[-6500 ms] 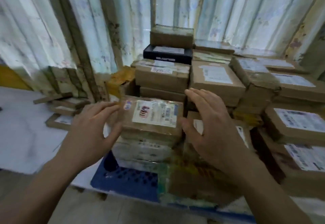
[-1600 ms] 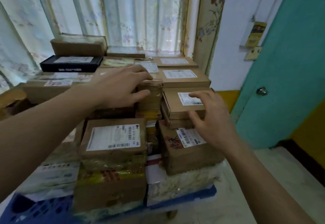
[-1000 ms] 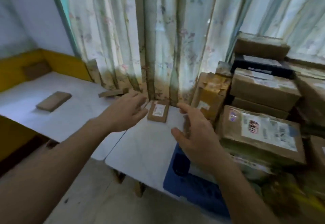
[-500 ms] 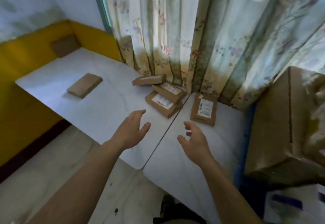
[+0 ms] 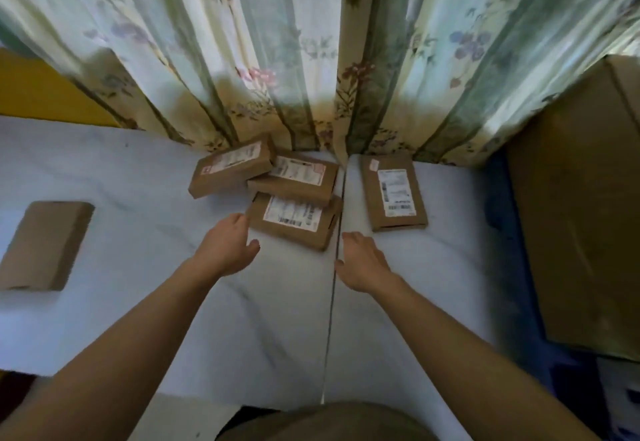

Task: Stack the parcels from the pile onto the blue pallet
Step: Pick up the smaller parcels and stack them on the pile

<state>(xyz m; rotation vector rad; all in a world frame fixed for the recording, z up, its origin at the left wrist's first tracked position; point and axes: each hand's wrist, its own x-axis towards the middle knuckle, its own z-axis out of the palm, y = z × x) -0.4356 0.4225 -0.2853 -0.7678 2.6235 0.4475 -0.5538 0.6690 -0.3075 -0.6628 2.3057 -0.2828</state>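
The white marbled tabletop (image 5: 138,232) fills most of the view, with a flowered pale curtain (image 5: 311,42) hanging behind it. At the right edge stands a big brown cardboard box (image 5: 581,215) on the dark blue plastic pallet (image 5: 498,219), of which only a strip shows. The step in hand seems to be the fetching of the next parcel. A small pile of three flat brown cardboard parcels with white labels (image 5: 294,194) lies near the curtain; one more labelled flat parcel (image 5: 394,193) lies just beside it on the right, and a plain brown parcel (image 5: 45,245) lies well apart on the left. The left hand (image 5: 228,250) is open, its fingers just at the near corner of the front parcel (image 5: 294,220). The right hand (image 5: 360,260) is also open and empty, near this parcel's right end but apart from it. The next move probably calls for both hands to close on this parcel from its two ends and carry it right, to the pallet.
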